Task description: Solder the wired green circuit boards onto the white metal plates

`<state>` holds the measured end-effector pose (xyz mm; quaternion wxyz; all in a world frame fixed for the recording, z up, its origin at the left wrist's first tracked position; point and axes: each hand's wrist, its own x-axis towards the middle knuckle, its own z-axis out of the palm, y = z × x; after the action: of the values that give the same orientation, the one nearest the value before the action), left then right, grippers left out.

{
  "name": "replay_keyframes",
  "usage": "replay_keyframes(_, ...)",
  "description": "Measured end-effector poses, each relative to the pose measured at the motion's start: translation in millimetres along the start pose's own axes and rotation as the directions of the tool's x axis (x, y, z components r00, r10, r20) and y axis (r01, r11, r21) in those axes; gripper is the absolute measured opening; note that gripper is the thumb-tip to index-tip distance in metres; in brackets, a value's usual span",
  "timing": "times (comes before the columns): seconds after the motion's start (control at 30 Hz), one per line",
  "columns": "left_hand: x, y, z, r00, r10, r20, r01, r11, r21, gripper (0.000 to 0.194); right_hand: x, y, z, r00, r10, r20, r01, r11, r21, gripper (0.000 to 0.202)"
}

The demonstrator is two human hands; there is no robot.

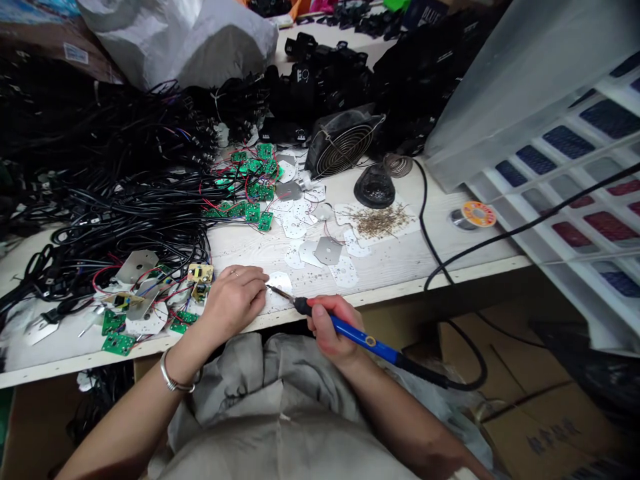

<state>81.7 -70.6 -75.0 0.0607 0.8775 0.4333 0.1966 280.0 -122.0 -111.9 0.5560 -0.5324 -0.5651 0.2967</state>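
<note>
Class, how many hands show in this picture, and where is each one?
2. The left hand is on the bench beside a pale plate; the right hand grips a blue soldering iron by the bench's near edge. No others show.

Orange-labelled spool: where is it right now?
In the head view, the spool lies on the right part of the bench, between the black cable on its left and the white plastic rack on its right.
</note>
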Motion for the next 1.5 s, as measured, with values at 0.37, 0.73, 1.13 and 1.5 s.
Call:
replay_keyframes(0.37,0.3,2.0,-0.1,0.999,-0.032,0.012,0.032,0.999,0.001,0.018,0.6,-2.9,-1.1,0.999,0.025,-0.023,-0.026,0.999,-0.023,0.02)
replay_keyframes(0.73,-0.3,2.4,1.1,1.0,-0.012,-0.027,0.012,1.0,0.022,0.018,-4.3,3.5,-0.7,0.995,0.093,-0.02,-0.091,0.994,0.061,0.027)
replay_keyframes(1.13,0.0,2.7,0.2,1.0,-0.009,-0.013,0.01,0.999,0.044,0.019,-2.9,0.6,8.8,0.988,0.119,-0.103,-0.092,0.967,0.236,0.022)
replay_keyframes(1.5,-3.8,7.1,-51.8,0.99,-0.075,-0.122,0.095,0.982,0.165,0.017,15.4,2.9,8.9,0.916,-0.38,0.127,0.387,0.921,-0.036,0.028)
